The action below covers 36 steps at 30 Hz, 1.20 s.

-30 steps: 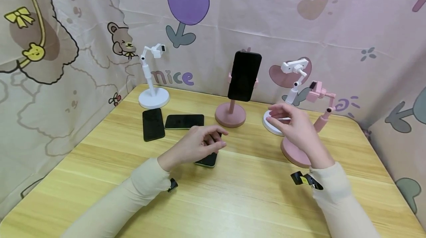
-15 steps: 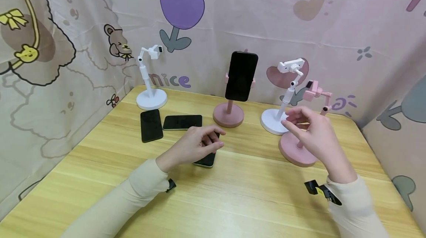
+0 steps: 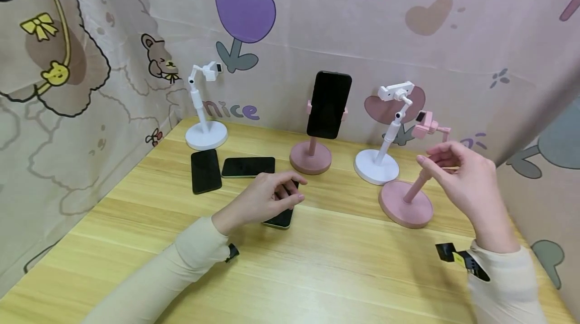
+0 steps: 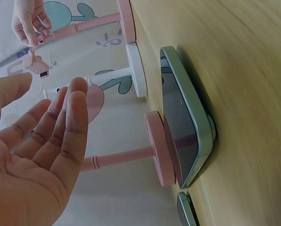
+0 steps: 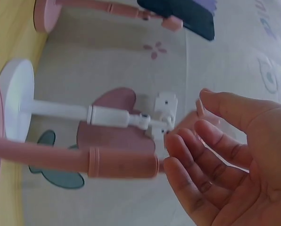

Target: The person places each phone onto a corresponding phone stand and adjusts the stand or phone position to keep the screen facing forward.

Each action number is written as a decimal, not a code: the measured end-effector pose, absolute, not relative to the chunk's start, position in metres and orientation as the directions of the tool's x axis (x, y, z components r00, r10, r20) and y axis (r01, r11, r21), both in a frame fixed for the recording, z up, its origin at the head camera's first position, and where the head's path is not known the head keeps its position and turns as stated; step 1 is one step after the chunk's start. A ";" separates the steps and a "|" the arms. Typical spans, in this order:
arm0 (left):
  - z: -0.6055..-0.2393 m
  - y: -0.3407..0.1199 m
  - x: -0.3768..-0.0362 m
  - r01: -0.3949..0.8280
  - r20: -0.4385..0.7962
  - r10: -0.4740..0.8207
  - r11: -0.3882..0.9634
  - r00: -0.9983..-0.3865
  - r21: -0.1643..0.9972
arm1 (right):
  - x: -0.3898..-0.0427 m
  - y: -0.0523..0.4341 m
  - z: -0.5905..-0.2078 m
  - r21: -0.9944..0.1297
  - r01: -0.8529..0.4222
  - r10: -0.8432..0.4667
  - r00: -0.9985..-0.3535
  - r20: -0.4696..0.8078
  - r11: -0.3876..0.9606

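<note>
My left hand hovers over a green-edged phone that lies face up on the wooden table. In the left wrist view its fingers are relaxed and held apart from the phone. My right hand is raised at the top of the pole of the near pink stand, just below the stand's clamp. In the right wrist view its fingertips sit at the end of the pole, with thumb and fingers spread and no firm grip showing.
A white stand is just left of the pink one. Another pink stand holds a black phone upright. A second white stand is at the back left, with two dark phones lying flat nearby. Printed fabric walls enclose the table.
My right hand has moved right and up, from over the white stand's base to the top of the near pink stand's pole. The left hand has stayed over the phone.
</note>
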<state>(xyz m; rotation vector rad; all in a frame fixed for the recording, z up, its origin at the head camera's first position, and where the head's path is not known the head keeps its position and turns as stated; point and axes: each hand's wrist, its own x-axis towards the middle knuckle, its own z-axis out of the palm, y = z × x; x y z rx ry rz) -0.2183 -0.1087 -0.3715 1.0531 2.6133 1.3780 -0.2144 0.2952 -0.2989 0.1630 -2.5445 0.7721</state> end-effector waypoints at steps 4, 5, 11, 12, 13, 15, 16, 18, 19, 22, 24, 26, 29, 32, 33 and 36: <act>-0.371 -0.108 -0.218 0.554 0.285 0.563 0.392 -0.776 0.734 | -0.215 0.307 -0.298 -0.501 -0.200 0.068 -0.882 0.466 0.842; -0.371 -0.108 -0.218 0.553 0.284 0.562 0.393 -0.777 0.734 | -0.216 0.309 -0.299 -0.503 -0.188 0.083 -0.880 0.468 0.843; -0.372 -0.108 -0.217 0.551 0.278 0.562 0.401 -0.779 0.732 | -0.219 0.320 -0.302 -0.544 -0.091 0.172 -0.893 0.415 0.834; -0.372 -0.108 -0.217 0.549 0.276 0.562 0.403 -0.780 0.732 | -0.221 0.321 -0.303 -0.543 -0.076 0.177 -0.900 0.398 0.836; -0.373 -0.108 -0.217 0.548 0.274 0.562 0.404 -0.780 0.732 | -0.222 0.322 -0.305 -0.545 -0.066 0.178 -0.907 0.383 0.836; -0.373 -0.108 -0.217 0.545 0.271 0.562 0.405 -0.782 0.734 | -0.225 0.323 -0.308 -0.537 -0.047 0.173 -0.920 0.351 0.842; -0.373 -0.108 -0.217 0.544 0.270 0.562 0.403 -0.782 0.736 | -0.227 0.324 -0.309 -0.534 -0.041 0.168 -0.926 0.338 0.844; -0.373 -0.109 -0.217 0.544 0.270 0.562 0.404 -0.782 0.735 | -0.231 0.324 -0.313 -0.526 -0.035 0.160 -0.934 0.320 0.850; -0.373 -0.109 -0.217 0.545 0.271 0.562 0.404 -0.781 0.735 | -0.233 0.324 -0.315 -0.525 -0.034 0.156 -0.937 0.313 0.850; -0.374 -0.109 -0.218 0.549 0.273 0.562 0.408 -0.781 0.729 | -0.237 0.323 -0.320 -0.515 -0.037 0.146 -0.939 0.311 0.856; -0.374 -0.109 -0.218 0.554 0.277 0.563 0.411 -0.779 0.724 | -0.239 0.322 -0.323 -0.507 -0.044 0.140 -0.937 0.319 0.861; -0.374 -0.109 -0.219 0.558 0.280 0.563 0.413 -0.777 0.720 | -0.241 0.320 -0.324 -0.504 -0.049 0.138 -0.935 0.327 0.862; -0.374 -0.108 -0.219 0.561 0.282 0.566 0.410 -0.775 0.719 | -0.241 0.319 -0.325 -0.501 -0.059 0.138 -0.928 0.347 0.863; -0.375 -0.108 -0.220 0.561 0.279 0.567 0.413 -0.775 0.718 | -0.240 0.319 -0.326 -0.494 -0.069 0.137 -0.919 0.369 0.867; -0.375 -0.108 -0.220 0.561 0.278 0.567 0.414 -0.775 0.717 | -0.240 0.318 -0.326 -0.495 -0.069 0.139 -0.918 0.371 0.866; -0.374 -0.108 -0.219 0.558 0.274 0.567 0.418 -0.777 0.717 | -0.240 0.318 -0.326 -0.500 -0.065 0.148 -0.916 0.374 0.864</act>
